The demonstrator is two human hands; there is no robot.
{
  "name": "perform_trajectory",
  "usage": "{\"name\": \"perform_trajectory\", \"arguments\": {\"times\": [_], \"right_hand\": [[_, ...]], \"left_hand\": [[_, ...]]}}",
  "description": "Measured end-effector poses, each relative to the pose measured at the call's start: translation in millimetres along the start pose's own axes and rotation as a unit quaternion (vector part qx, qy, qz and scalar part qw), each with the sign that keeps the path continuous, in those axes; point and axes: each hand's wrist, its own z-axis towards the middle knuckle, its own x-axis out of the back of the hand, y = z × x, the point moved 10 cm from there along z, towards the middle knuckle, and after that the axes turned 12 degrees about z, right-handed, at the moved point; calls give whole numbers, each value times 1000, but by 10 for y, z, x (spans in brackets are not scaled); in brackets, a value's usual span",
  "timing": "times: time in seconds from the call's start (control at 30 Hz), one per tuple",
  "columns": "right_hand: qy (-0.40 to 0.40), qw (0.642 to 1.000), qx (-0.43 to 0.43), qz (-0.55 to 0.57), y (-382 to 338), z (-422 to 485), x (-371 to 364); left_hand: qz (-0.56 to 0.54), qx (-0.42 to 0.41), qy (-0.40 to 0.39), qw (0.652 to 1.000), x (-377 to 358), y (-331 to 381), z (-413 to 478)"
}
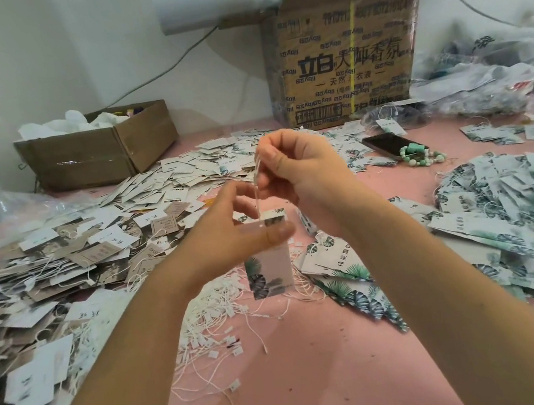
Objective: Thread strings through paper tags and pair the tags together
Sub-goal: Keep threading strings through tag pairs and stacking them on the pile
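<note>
My left hand [229, 239] pinches a white paper tag [270, 271] with green leaf print, holding it upright above the pink table [320, 385]. A second small tag [275, 217] sits behind its top edge. My right hand [295, 167] is just above and pinches a thin white string [258, 189] that runs straight down to the top of the tags. Loose white strings [216, 334] lie in a heap on the table below my hands.
Piles of tags cover the left side [59, 261], the back [204, 166] and the right side [510, 218]. Two cardboard boxes [98, 147] [343, 52] stand at the back. A phone [389, 146] and green beads [421, 155] lie at the right, plastic bags [482, 73] behind.
</note>
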Motion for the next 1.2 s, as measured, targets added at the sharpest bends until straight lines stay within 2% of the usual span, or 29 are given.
{"name": "perform_trajectory", "arguments": {"times": [0.07,0.17,0.4,0.57,0.73,0.83,0.9,1.0,1.07,1.13,1.2], "right_hand": [[27,1000,15,4,-64,9,74],[60,998,29,-1,-130,23,182],[81,993,-5,-89,-83,32,462],[47,979,-103,-171,217,11,540],[-19,976,-176,-126,422,-35,419],[-44,975,-202,-87,446,-58,367],[-62,970,-212,-99,449,-76,346],[-84,959,-184,-198,411,-77,330],[-77,939,-183,-281,408,-75,400],[-77,903,-217,-361,439,-98,509],[-84,843,-261,-462,467,-154,657]], "left_hand": [[29,-6,-7,1000,-35,1,-6],[59,-15,34,998,41,2,20],[-37,-47,80,995,191,58,9],[-119,-67,106,985,291,99,-19],[-213,-43,148,965,376,3,-18],[-229,-29,170,958,415,-61,-15],[-230,-27,176,957,414,-74,-17],[-196,-25,171,965,382,-83,-11],[-133,-11,128,983,300,-111,12],[-33,22,55,998,175,-213,30],[109,43,-29,993,43,-328,22]]}}
